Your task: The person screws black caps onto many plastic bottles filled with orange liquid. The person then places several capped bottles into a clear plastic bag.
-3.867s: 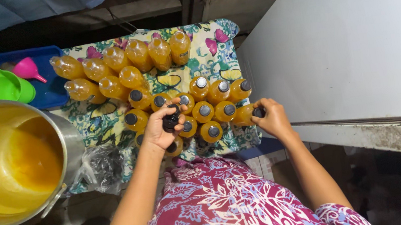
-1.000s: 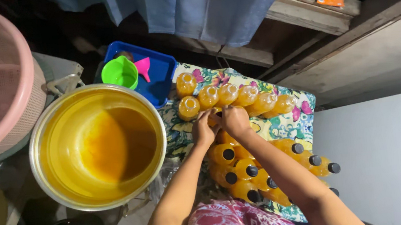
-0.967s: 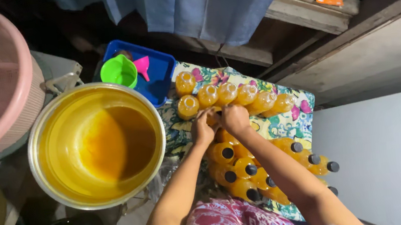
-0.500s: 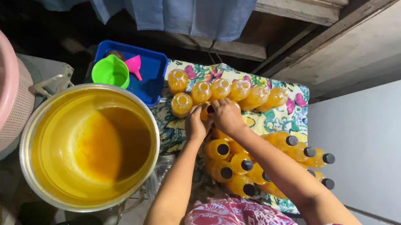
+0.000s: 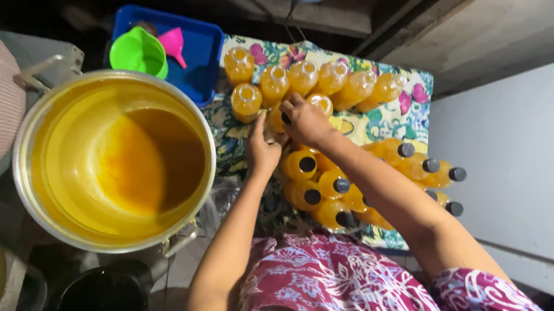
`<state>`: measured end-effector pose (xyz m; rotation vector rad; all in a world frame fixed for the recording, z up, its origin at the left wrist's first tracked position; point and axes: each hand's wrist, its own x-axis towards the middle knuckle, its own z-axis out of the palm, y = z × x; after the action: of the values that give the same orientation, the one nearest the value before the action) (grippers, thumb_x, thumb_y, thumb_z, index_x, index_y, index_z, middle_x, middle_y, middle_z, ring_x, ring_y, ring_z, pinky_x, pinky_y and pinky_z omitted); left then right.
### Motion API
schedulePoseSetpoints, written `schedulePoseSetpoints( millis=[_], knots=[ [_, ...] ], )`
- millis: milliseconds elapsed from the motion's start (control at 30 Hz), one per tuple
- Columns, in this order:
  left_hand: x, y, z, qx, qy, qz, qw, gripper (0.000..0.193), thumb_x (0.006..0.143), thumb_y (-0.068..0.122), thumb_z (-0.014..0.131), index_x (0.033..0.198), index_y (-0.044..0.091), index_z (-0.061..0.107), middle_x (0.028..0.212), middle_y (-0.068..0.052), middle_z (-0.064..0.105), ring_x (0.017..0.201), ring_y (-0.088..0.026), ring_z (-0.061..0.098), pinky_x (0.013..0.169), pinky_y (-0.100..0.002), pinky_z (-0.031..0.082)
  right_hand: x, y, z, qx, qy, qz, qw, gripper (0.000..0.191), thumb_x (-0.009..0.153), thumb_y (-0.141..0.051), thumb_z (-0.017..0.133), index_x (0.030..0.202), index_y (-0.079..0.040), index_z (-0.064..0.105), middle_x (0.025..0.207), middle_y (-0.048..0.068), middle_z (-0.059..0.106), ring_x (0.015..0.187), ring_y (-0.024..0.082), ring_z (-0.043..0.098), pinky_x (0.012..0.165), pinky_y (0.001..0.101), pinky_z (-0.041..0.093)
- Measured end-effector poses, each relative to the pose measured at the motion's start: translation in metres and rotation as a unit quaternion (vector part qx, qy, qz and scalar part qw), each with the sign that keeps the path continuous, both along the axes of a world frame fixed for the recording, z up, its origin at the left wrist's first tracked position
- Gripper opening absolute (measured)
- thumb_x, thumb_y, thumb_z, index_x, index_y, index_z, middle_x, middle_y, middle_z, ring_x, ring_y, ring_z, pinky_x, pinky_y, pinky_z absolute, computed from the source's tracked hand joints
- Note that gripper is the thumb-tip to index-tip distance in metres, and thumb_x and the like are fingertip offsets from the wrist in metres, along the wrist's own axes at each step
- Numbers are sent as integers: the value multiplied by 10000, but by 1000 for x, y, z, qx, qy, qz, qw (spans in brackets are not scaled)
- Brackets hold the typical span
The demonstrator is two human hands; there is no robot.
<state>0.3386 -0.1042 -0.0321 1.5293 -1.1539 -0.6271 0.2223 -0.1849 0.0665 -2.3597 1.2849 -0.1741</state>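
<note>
Hands meet over one bottle (image 5: pixel 276 118) of yellow liquid standing on the flowered cloth (image 5: pixel 395 105), between the uncapped row and the capped cluster. The right hand (image 5: pixel 305 119) curls over its top from above, fingers closed around a dark cap, while the left hand (image 5: pixel 262 147) grips its side from the left (both equally near). The bottle stands upright, long axis pointing toward the camera. Beside them a large metal pot (image 5: pixel 19 145) holds amber liquid; a blue tray (image 5: pixel 208 53) carries a green funnel (image 5: pixel 137 52) and a pink funnel (image 5: pixel 174 44).
</note>
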Motion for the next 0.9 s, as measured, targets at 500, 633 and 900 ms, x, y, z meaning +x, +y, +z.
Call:
schedulePoseSetpoints(
  millis=[500, 633, 900],
  knots=[
    [15, 92, -2, 13, 46, -100, 994, 267, 842, 114, 847, 1060, 41, 713, 867, -42, 733, 730, -121, 659, 681, -286, 530, -91, 68, 177, -59, -115, -1, 992, 427, 749, -187, 895, 1081, 20, 723, 930, 159, 669, 805, 283, 687, 720, 381, 568],
    [4, 92, 24, 67, 55, -154, 984, 261, 834, 88, 833, 1066, 32, 727, 861, -41, 743, 636, -92, 564, 604, -269, 477, -119, 117, 210, -57, -116, -86, 988, 373, 767, -169, 872, 1059, 17, 734, 877, 108, 647, 710, 186, 680, 644, 303, 564],
    [-33, 102, 63, 102, 201, -179, 958, 230, 871, 118, 808, 1067, 42, 713, 891, -23, 719, 616, -59, 578, 533, -212, 459, -183, 201, 234, -49, -119, -213, 969, 364, 711, -163, 870, 1018, -5, 754, 773, 50, 661, 590, 100, 622, 546, 241, 490]
  ],
)
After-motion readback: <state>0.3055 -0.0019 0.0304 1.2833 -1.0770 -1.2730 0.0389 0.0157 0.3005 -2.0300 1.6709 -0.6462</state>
